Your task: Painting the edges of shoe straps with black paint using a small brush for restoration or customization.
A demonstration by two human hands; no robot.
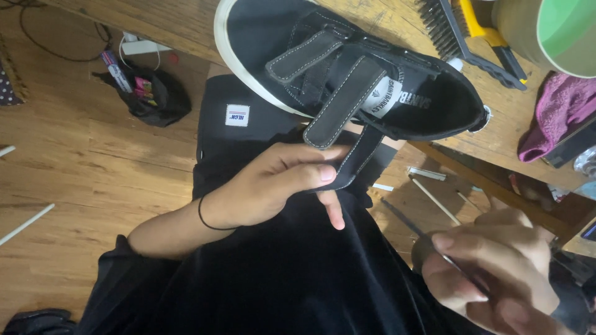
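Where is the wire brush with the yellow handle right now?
The wire brush with the yellow handle lies on the wooden table at the top right of the head view, between the black strap shoe and a green-lined round container.

A black-bristled wire brush with a yellow handle lies on the wooden table, near a crumpled magenta cloth. Down on the wooden floor, a black pouch of pens.

you see a black shoe with a white sole and pale stitching, a yellow-handled black brush, a magenta cloth, and brown wooden floor.
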